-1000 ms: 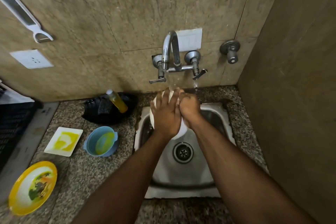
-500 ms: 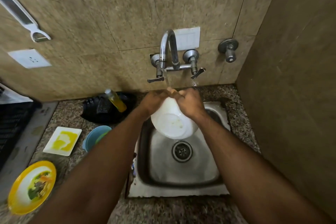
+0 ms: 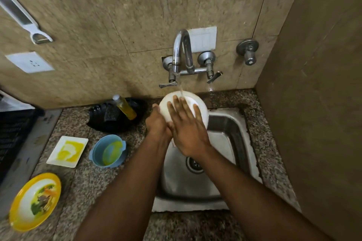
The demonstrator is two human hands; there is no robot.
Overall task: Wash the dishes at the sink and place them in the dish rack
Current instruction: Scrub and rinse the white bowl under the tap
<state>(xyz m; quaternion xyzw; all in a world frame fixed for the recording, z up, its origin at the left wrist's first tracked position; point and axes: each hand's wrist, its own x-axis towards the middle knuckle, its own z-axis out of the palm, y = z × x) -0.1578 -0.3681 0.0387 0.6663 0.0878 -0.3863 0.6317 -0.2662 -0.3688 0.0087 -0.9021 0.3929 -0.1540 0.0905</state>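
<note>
- Sitting nearest on the left tabletop: yellow plate with food scraps, parked clear of the sink and probably waiting its turn.
- Lying a little further back, white square dish smeared yellow and blue bowl with yellow residue, just beside each other, both within easy reach of the basin; likely queued as unwashed.
- Reaching over the basin above the drain, both forearms meeting at the white bowl, so runoff falls straight into the sink rather than onto the tabletop.
- Gripping the bowl's left edge from the side, left hand: fingers curled round the rim, mostly hidden behind the bowl, apparently steadying it at a tilt.
- Pressing flat on the bowl's upturned underside, right hand: fingers straight and spread apart, seemingly rubbing the surface under the stream.
- Held high and toward the back wall, bowl right under the tap, thin water stream landing on its far rim beside the fingertips; rinsing judged underway, racking not yet done.
- Resting behind the dirty dishes, black tray with a dark sponge and a bottle of yellow dish soap, kept near the basin for quick reach.
- Showing at the far left edge, dark slatted dish rack, well apart from the sink; a wet carry across the tabletop judged necessary next.
</note>
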